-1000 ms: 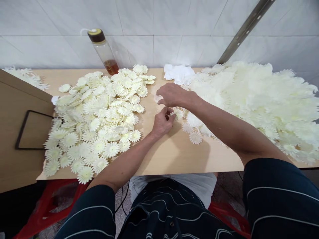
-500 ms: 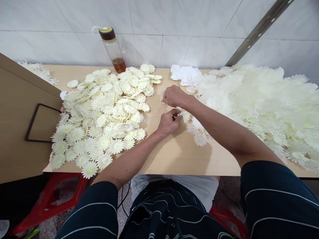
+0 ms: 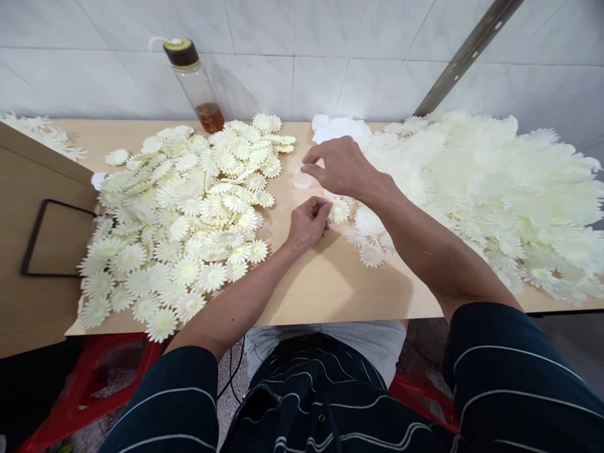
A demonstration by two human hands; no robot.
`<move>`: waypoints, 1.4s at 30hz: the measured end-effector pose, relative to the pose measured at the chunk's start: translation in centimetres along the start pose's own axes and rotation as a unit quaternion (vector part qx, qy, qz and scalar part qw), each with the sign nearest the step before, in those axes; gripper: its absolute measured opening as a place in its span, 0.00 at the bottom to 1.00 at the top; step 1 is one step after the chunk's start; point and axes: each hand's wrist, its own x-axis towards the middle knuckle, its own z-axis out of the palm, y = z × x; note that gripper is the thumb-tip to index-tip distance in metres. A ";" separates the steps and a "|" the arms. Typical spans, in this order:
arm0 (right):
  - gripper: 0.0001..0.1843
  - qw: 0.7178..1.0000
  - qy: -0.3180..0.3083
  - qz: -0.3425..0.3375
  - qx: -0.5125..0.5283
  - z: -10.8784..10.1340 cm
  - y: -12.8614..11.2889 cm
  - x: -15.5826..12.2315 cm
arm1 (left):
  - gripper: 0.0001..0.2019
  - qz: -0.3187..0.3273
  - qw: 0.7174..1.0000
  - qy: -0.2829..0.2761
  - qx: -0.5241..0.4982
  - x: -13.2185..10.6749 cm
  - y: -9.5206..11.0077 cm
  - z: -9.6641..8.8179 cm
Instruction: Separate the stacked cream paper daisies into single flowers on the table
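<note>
My left hand rests on the wooden table with its fingers curled, pinching a cream fabric daisy at the edge of the right-hand heap. My right hand hovers just above it, thumb and forefinger pinched together over a small pale round lid; what they hold is too small to make out. A spread of flat finished daisies lies to the left. A tall loose heap of cream petals fills the right side.
A clear bottle with a brown cap and a little amber liquid stands at the tiled wall. White cloth lies behind my right hand. A wooden board with a black frame stands at left. Red stools sit under the table.
My right hand has lifted slightly and moved back toward the wall, its fingers closing into a pinch. My left hand has stayed on the daisy by the heap.
</note>
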 end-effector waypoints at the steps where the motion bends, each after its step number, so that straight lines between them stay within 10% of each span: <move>1: 0.12 1.000 0.013 0.014 -0.002 -0.9 -0.8 -1.1 | 0.13 -0.012 1.000 0.007 -0.015 0.1 0.1 -0.1; 7: 0.16 0.991 0.134 -0.022 -0.015 -2.3 -4.2 -9.6 | 0.17 -0.067 0.994 0.028 -0.083 1.1 1.3 -0.7; 12: 0.25 0.994 -0.017 0.009 -0.104 -0.6 -3.9 -13.0 | 0.13 -0.077 0.991 0.039 -0.100 0.9 2.2 -0.6; 18: 0.31 0.993 0.047 0.030 -0.107 -0.9 -4.2 -12.9 | 0.12 -0.061 0.992 0.024 -0.105 0.9 2.4 -0.9; 22: 0.27 0.998 -0.026 0.042 -0.050 -0.8 -3.3 -12.9 | 0.12 -0.065 0.992 0.048 -0.093 1.2 2.0 -0.9; 27: 0.19 0.965 0.142 0.200 0.088 -1.3 -1.0 -12.1 | 0.14 -0.011 0.998 0.021 -0.053 1.1 1.2 -0.6; 33: 0.41 0.915 -0.037 0.288 0.280 -0.6 -0.2 -10.9 | 0.15 0.011 1.000 0.021 -0.012 0.8 1.0 -0.8; 42: 0.40 0.903 -0.026 0.296 0.310 0.0 0.2 -10.8 | 0.17 0.028 0.999 0.010 0.029 1.1 1.4 -0.9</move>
